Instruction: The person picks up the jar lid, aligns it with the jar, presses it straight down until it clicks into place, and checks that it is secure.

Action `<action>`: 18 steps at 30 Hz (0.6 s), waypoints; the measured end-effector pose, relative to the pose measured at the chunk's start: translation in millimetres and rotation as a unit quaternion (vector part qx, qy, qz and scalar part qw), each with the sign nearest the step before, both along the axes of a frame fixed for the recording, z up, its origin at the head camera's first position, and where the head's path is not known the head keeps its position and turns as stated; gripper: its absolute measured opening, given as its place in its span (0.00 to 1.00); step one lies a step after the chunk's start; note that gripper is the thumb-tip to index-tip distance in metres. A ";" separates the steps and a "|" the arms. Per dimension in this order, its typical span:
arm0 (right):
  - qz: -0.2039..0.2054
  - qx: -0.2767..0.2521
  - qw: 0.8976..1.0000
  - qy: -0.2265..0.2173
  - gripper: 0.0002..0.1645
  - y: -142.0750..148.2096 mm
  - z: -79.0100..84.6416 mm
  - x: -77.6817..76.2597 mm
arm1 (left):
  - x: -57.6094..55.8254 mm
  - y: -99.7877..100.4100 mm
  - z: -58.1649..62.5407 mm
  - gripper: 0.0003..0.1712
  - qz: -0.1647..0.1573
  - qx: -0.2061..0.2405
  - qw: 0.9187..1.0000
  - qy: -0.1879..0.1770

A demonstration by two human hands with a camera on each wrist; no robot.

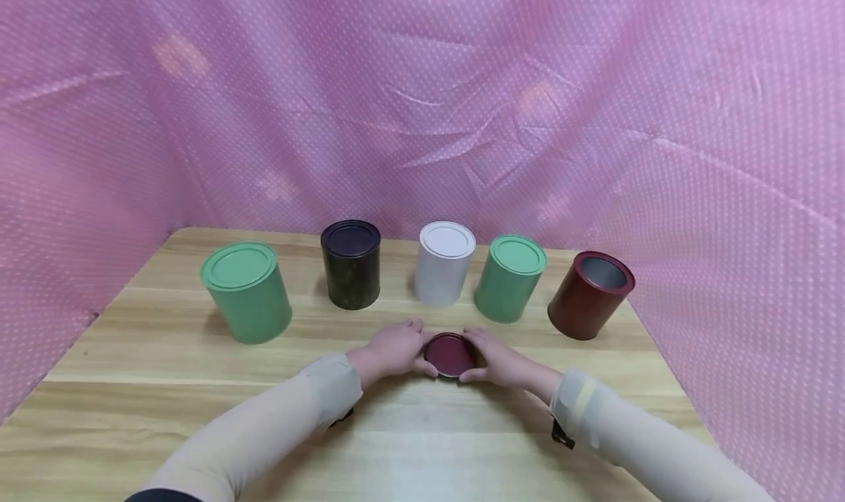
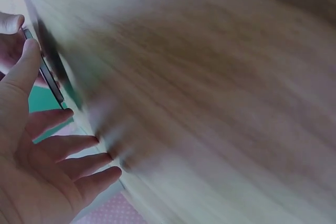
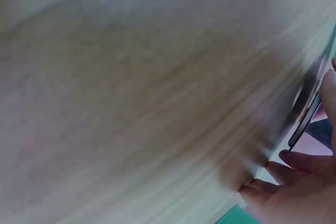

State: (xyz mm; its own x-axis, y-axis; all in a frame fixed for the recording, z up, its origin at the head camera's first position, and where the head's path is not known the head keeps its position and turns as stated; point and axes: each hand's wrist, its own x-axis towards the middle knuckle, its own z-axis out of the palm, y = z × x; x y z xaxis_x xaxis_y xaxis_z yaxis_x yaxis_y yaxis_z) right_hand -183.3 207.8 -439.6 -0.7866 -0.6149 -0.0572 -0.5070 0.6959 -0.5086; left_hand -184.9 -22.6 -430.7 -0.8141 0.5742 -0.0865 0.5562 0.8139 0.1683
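Note:
A dark red can lid (image 1: 450, 354) is held level between both hands near the middle of the table. My left hand (image 1: 396, 349) grips its left rim with thumb and forefinger, and my right hand (image 1: 499, 359) grips the right rim the same way. In the left wrist view the lid (image 2: 51, 80) shows edge-on, with a shadow on the wood beside it. The other fingers of the left hand (image 2: 39, 166) are spread. In the right wrist view the right hand (image 3: 299, 187) is at the lid's edge (image 3: 305, 121). A dark red can (image 1: 590, 296) stands lidless at the right, its grey inside showing.
Behind the hands stand lidded cans: a large green one (image 1: 251, 304) at left, a black one (image 1: 352, 274), a white one (image 1: 441, 274) and a smaller green one (image 1: 505, 289). Pink dotted cloth (image 1: 422, 106) hangs around the wooden table (image 1: 165, 384).

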 end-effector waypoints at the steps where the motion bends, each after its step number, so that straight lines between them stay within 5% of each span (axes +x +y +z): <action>1: 0.000 -0.005 1.000 0.000 0.48 1.1 -0.5 -0.3 | -0.8 0.2 0.0 0.41 0.001 0.004 1.000 -0.004; 18: -0.042 -0.084 0.995 -0.041 0.44 22.2 2.8 3.1 | 0.2 9.8 4.5 0.41 0.025 0.116 0.991 -0.063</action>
